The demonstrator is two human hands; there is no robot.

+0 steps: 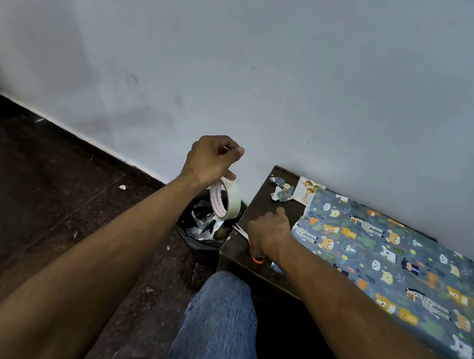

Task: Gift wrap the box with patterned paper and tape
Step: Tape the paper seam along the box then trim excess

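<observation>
My left hand (212,158) is raised in front of the wall and pinches the loose end of a strip from a white tape roll (225,199), which hangs just below it. My right hand (268,230) rests on the dark table (244,252) over a pair of orange-handled scissors (250,244); its fingers curl round the handles. To the right lies blue patterned paper with animal prints (395,264), spread over the tabletop. Whether it covers the box cannot be told.
A black bin (205,230) full of paper scraps stands on the floor between the table and my left arm. Torn paper bits (281,190) and a small white card (306,191) lie at the table's far corner. My knee in jeans (220,324) is below.
</observation>
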